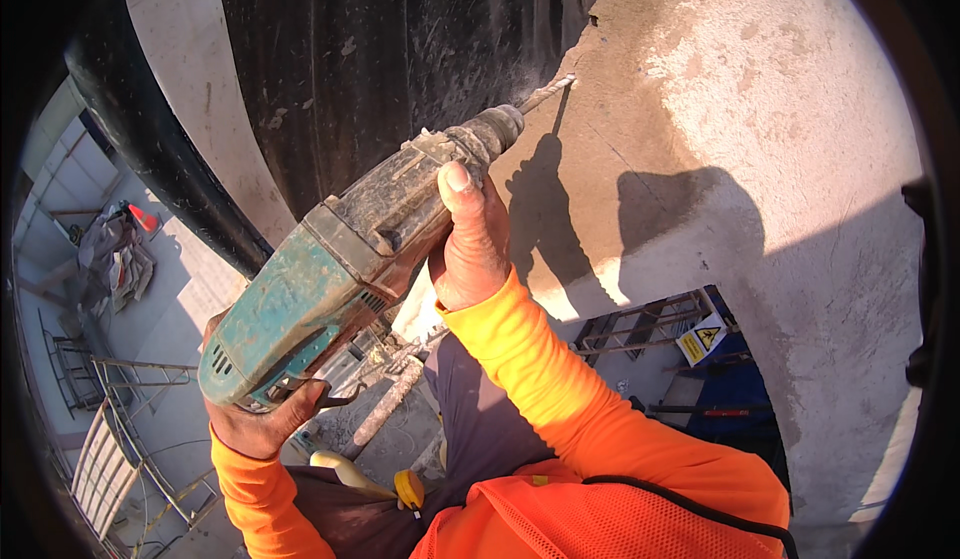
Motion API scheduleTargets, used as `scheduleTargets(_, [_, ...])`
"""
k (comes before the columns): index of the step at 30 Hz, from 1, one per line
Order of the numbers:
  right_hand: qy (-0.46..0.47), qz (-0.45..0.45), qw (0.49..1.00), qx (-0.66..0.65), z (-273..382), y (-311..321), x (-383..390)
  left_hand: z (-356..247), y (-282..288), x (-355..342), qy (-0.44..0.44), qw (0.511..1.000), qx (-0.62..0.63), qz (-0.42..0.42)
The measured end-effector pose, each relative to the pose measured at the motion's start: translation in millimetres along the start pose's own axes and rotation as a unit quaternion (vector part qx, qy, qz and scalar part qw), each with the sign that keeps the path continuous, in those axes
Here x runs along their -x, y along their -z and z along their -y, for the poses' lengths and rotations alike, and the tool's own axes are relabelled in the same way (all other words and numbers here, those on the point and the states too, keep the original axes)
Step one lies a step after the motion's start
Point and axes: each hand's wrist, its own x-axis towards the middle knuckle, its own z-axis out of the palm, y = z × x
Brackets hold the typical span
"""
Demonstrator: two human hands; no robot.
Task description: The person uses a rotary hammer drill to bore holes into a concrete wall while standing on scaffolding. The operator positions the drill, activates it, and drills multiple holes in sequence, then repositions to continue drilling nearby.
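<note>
A pale, rough concrete wall (760, 119) fills the upper right of the view, curving away toward the rim, with the shadow of the tool and an arm cast across it. To its left hangs a dark, dusty black sheet or panel (400, 49) streaked with grit, and a thick black pipe (150, 149) runs diagonally down the left side. Far below on the left lie grey ground, metal scaffold frames (110, 439) and a small orange traffic cone (143, 218); on the right, below the wall's edge, there are blue frames and a yellow triangular warning sign (702, 339). A yellow tape measure (408, 487) sits at the waist near the lower middle. The worn teal and grey electric hammer drill (340, 269) is held up in the centre, angled up to the right, and its twisted metal drill bit (550, 91) meets the concrete wall near the edge of the black sheet, with nothing between tip and wall. The left hand (260, 414), in an orange sleeve, is wrapped tight around the rear handle under the teal body. The right hand (470, 244) is closed around the front of the drill behind the chuck, thumb lying up along the housing.
</note>
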Motion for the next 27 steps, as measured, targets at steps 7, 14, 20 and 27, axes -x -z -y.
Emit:
scheduleTargets(7, [0.011,-0.005,1.0,0.026,1,0,-2,-5,-1,0,0.049,0.998,0.03,0.01])
scheduleTargets(14, [0.01,-0.049,0.998,0.03,12,10,-10,3,-22,-6,0.029,0.999,0.004,0.026])
scheduleTargets(20, [0.05,-0.109,0.987,0.11,14,5,-15,13,-29,-4,0.071,0.996,0.055,0.019])
scheduleTargets(27, [0.029,-0.141,0.984,0.107,24,-13,-1,-2,-27,10,0.168,0.971,0.163,0.045])
